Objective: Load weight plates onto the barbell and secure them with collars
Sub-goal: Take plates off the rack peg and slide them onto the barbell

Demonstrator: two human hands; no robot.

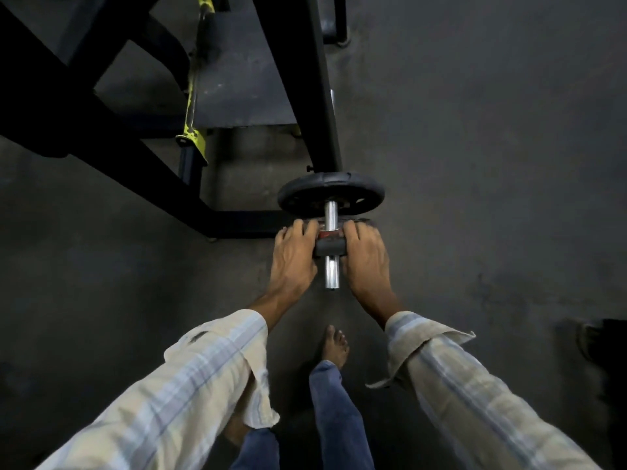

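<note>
A small black weight plate [329,247] is gripped at its left edge by the left hand [294,257] and at its right edge by the right hand [364,257], fingers curled over the far rim. It is threaded on the chrome barbell sleeve [331,273], whose near end is seen between the wrists. A larger black plate [330,195] is seated farther along the sleeve, beside the black rack frame [315,79] on the dark floor [492,164].

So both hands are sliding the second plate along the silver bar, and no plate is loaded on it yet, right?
Not quite. The head view shows one round black weight plate already loaded on the silver steel bar. Both the left hand and right hand hold the smaller plate.
</note>
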